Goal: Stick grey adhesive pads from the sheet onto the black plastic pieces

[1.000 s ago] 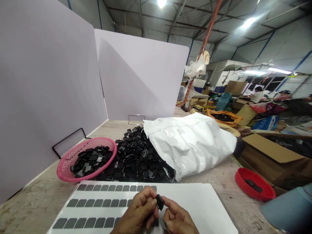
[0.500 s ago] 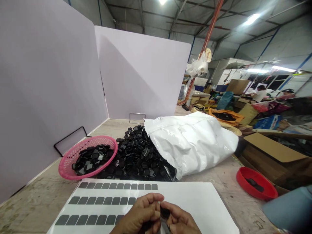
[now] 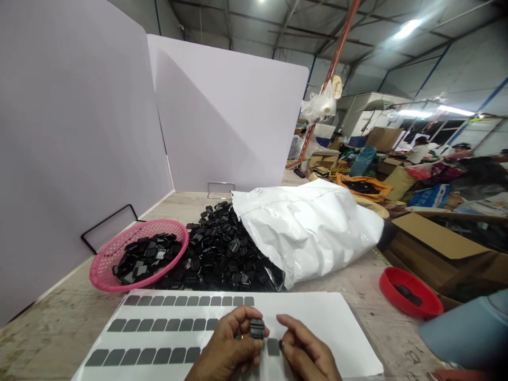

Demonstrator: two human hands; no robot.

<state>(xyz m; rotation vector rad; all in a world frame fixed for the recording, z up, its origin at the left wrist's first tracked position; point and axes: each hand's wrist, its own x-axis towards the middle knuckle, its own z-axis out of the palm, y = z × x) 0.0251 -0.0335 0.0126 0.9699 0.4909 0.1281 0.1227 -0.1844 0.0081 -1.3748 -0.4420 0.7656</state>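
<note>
Low, left fingers (image 3: 242, 313) tight around a black piece (image 3: 256, 328); right hand (image 3: 309, 350) forefinger-out, grip unclear

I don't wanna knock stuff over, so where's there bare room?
Bare: the white sheet right of the right hand, and tabletop between the white bag and red tray. Crowded: black pieces heaped between the pink basket and white bag.

Factory workshop: metal roof beams (image 3: 228, 24), strip lights (image 3: 456, 110), piled sacks (image 3: 401, 183), cardboard boxes (image 3: 440, 238).
</note>
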